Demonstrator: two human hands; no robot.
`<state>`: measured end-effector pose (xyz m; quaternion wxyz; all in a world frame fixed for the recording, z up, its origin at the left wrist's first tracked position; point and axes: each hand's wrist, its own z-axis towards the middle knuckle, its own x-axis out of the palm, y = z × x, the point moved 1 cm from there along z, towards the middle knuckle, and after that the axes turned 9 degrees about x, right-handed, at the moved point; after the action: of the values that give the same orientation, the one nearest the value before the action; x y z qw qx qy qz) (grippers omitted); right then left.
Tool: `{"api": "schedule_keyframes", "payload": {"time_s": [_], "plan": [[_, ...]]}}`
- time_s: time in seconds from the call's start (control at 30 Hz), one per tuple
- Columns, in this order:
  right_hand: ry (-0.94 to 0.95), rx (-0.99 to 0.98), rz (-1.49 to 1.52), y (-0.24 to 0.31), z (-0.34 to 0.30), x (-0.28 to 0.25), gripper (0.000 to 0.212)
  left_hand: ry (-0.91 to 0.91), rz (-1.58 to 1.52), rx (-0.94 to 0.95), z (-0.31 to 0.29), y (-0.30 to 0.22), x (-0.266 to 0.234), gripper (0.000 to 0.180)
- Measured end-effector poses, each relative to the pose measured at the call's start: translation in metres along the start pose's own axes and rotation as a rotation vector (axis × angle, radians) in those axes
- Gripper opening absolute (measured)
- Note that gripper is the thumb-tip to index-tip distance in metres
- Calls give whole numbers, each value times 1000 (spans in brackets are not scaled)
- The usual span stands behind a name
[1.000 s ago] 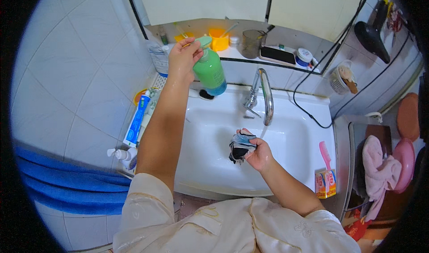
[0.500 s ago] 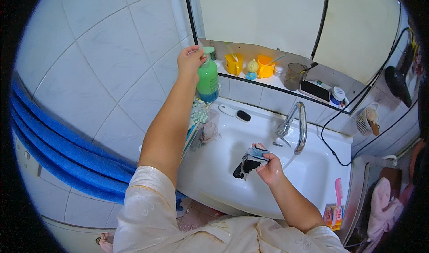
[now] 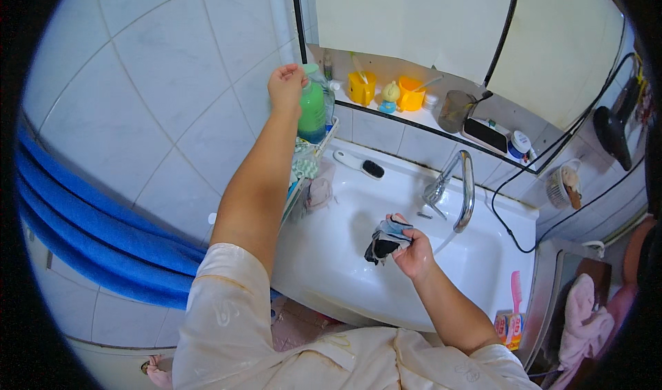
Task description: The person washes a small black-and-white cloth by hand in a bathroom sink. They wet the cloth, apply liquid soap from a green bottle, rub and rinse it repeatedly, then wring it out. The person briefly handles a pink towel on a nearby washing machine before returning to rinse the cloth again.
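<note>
My left hand [image 3: 286, 86] reaches up to the far left, its fingers curled at the pump head of a green pump bottle [image 3: 312, 111]. The bottle stands upright on a rack [image 3: 329, 129] by the tiled wall, with blue showing at its base. Over the white sink [image 3: 345, 273], my right hand [image 3: 412, 252] is closed on a crumpled cloth [image 3: 392, 233], light blue-grey with black parts. Whether the cloth is one piece or more I cannot tell. Beyond it stands the chrome faucet [image 3: 465, 197]. A white-handled brush [image 3: 358, 164] lies on the sink's back ledge.
Along the shelf under the mirror stand yellow cups [image 3: 412, 95], a small figurine [image 3: 390, 97], a dark tumbler [image 3: 454, 111] and a phone [image 3: 485, 136]. A black cable [image 3: 507, 224] hangs at the right. A pink comb [image 3: 516, 290] rests at the sink's right corner. Blue towels [image 3: 103, 231] hang left.
My left hand and the green bottle have shifted slightly left, and the bottle's base now sits behind the rack's edge. The right hand still holds the cloth. The whole view has tilted a little.
</note>
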<state>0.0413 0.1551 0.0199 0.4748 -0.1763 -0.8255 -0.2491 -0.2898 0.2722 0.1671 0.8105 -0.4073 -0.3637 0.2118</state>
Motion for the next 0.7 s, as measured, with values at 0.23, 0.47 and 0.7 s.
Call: {"api": "schedule_keyframes", "payload": {"time_s": [0.23,0.47,0.7], "plan": [[32,-14,4,2,-3,-5,43,96,150,28,-33,18,-5,17],[51,-38,29,9,-26,-2,41,706,110,-618,-269,53,-11,37],[-169,-157,-421,13,-49,-23,32,837,259,-622,-334,62,-18,32]]}}
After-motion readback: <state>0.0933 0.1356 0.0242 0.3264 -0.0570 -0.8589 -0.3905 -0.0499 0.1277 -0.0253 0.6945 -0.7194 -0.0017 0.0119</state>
